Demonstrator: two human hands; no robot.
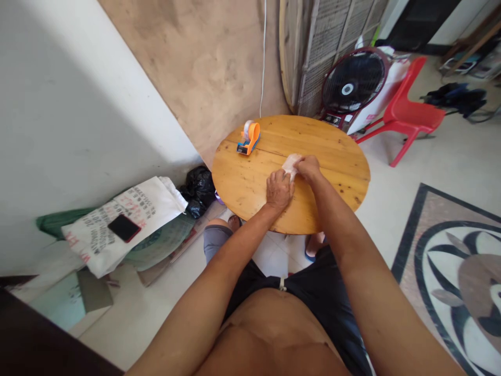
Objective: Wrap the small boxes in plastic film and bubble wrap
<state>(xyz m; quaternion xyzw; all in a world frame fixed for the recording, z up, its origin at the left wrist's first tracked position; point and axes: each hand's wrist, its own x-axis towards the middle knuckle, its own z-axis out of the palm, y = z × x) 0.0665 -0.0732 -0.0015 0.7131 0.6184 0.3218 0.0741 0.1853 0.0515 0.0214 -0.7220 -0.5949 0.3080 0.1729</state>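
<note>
A small pale, whitish object (290, 163), too small to name, lies near the middle of a round wooden table (250, 183). My left hand (278, 189) rests on the tabletop just beside it, fingers curled and touching its near edge. My right hand (309, 167) is closed over the object's right side and holds it. An orange tape dispenser (249, 138) with a roll of tape stands at the table's far left, well away from both hands.
Behind the table stand a dark floor fan (353, 82) and a red plastic chair (413, 112). On the floor at left lie a white printed sack (129, 219) with a black phone (123, 227) on it, and a black bag (199, 189). A patterned rug (454, 266) lies at right.
</note>
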